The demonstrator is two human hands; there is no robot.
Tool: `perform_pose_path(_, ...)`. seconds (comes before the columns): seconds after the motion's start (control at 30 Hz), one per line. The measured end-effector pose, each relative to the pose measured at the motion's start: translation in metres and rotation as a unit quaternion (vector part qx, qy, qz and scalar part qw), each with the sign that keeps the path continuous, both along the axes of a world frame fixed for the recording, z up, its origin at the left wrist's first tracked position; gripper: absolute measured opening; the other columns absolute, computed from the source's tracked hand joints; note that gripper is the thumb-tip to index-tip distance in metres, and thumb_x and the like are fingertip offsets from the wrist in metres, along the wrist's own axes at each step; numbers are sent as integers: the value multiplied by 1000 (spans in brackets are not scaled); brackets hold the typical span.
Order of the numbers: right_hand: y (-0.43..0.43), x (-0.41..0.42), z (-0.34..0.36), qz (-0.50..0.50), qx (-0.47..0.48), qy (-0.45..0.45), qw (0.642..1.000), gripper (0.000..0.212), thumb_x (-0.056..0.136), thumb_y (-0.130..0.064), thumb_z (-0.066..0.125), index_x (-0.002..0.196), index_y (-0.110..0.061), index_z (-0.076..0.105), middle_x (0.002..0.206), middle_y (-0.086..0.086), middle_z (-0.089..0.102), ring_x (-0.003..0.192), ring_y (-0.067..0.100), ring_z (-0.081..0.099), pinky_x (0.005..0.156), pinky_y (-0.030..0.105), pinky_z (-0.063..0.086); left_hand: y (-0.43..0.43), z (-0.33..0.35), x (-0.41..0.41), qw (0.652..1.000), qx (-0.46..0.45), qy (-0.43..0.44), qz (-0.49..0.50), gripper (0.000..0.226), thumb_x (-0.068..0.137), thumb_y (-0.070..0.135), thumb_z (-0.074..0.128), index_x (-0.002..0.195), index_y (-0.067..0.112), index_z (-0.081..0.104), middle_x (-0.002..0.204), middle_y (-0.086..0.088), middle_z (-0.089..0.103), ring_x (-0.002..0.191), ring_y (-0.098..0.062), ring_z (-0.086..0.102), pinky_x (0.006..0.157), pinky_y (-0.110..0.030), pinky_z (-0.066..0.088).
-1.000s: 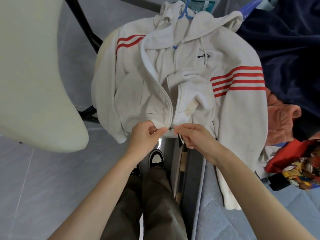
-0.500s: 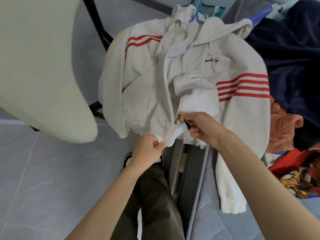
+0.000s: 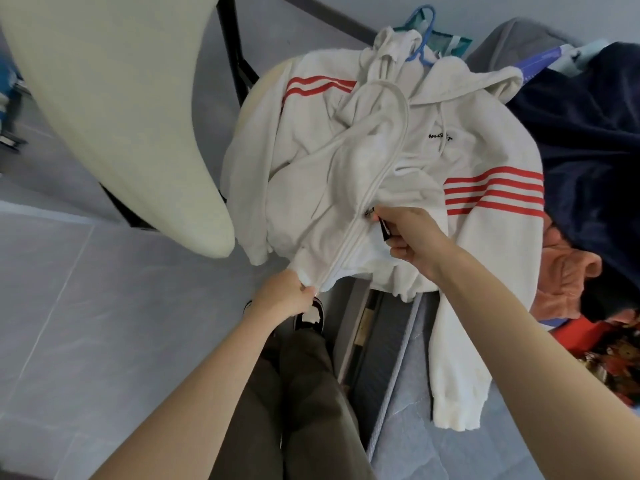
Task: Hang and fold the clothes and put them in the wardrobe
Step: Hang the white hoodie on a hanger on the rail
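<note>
Zipping time: I hold a white hoodie [image 3: 311, 188] with red sleeve stripes, spread front side up before me, a blue hanger [image 3: 420, 46] poking out at its hood. My left hand [image 3: 282, 294] is at the hoodie's bottom hem, fingers curled tight and pinching the cloth right at the foot of the zip. My right hand [image 3: 408, 233] is partway up the hoodie's front, thumb and curled fingers pinching the zip slider [image 3: 370, 212] by its black pull tab [image 3: 385, 231]. From the slider down to the hem the zip's two sides are joined. Above it the hoodie's front lies open, with one panel folded over.

One sleeve of the hoodie hangs down over a grey-blue padded surface [image 3: 415, 438]. A navy garment [image 3: 588, 150] lies just right of the hoodie, touching its striped sleeve, and a salmon-pink garment [image 3: 564, 278] sits beside the same sleeve lower down. Left of the hoodie is a large cream padded shape [image 3: 121, 116], with a black frame [image 3: 235, 57] between the two. Below the hoodie's hem are my olive trousers [image 3: 311, 393] and a black-and-white shoe [image 3: 308, 315] on the grey tiled floor [image 3: 104, 323].
</note>
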State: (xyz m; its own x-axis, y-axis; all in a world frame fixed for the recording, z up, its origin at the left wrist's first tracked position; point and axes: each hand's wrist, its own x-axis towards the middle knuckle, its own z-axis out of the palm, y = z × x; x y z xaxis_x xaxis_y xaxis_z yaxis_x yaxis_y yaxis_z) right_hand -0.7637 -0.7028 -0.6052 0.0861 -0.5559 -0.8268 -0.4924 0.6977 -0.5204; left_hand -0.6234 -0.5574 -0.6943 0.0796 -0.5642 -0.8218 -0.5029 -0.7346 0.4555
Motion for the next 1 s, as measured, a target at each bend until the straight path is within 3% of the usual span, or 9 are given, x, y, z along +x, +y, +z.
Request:
perform_pose_path(0.13,-4,5,13,85,42,6,995,26,94,-25,55,70,-16,55,46,-10,26,43,8,18,40,19,15,-27,21,-1,971,-117,-177,-111,56,82,68,47,57,17,46,58,4,53,61,-19,55,55,-27,41)
perform_pose_path(0.2,-6,6,20,107,77,-2,991,27,96,-25,53,71,-15,54,49,-9,23,43,8,15,38,18,12,-49,28,-11,959,-172,-191,-118,57,81,75,40,63,21,46,63,5,53,64,-18,53,54,-27,34)
perform_pose_path(0.33,-12,7,29,88,108,-20,990,28,98,-24,49,71,-15,53,52,-8,26,38,5,16,34,16,13,-73,30,-23,938,-244,-207,-131,43,98,47,32,98,17,62,77,-1,59,80,-25,61,63,-30,33)
perform_pose_path(0.43,-14,10,27,58,99,-28,993,29,100,-24,47,73,-15,51,53,-8,26,38,4,17,34,15,12,-64,24,-25,945,-235,-178,-142,37,102,38,29,93,16,57,63,5,39,71,-22,53,62,-31,32)
perform_pose_path(0.5,-14,15,24,29,102,-36,994,30,100,-24,46,72,-16,50,52,-8,24,37,4,17,33,15,13,-55,21,-23,951,-221,-163,-146,37,102,38,28,92,17,57,63,5,40,69,-21,50,61,-31,33)
perform_pose_path(0.67,-30,28,20,-93,79,-85,989,33,100,-21,45,68,-15,49,47,-9,22,34,5,17,31,15,13,-36,12,-8,963,-150,-144,-173,44,103,40,24,100,13,58,79,-1,55,74,-21,51,65,-31,35)
perform_pose_path(0.8,-67,34,26,-204,26,-134,969,33,100,-18,42,68,-17,46,44,-9,20,33,5,17,31,16,11,-9,0,5,961,-36,-163,-222,44,103,39,23,113,14,57,109,-4,63,101,-23,59,73,-29,37)
perform_pose_path(0.9,-76,40,24,-141,-12,-106,984,32,100,-22,44,68,-18,47,44,-9,23,34,5,18,30,17,14,-7,-1,12,953,4,-208,-222,38,101,39,31,117,15,56,114,-3,63,105,-21,60,73,-28,37)
perform_pose_path(1.0,-77,46,22,-37,3,-72,997,32,98,-26,48,68,-18,52,50,-8,24,36,6,18,30,17,15,-37,14,2,962,-108,-218,-127,51,93,53,41,122,12,41,105,-2,62,91,-21,63,65,-29,40)
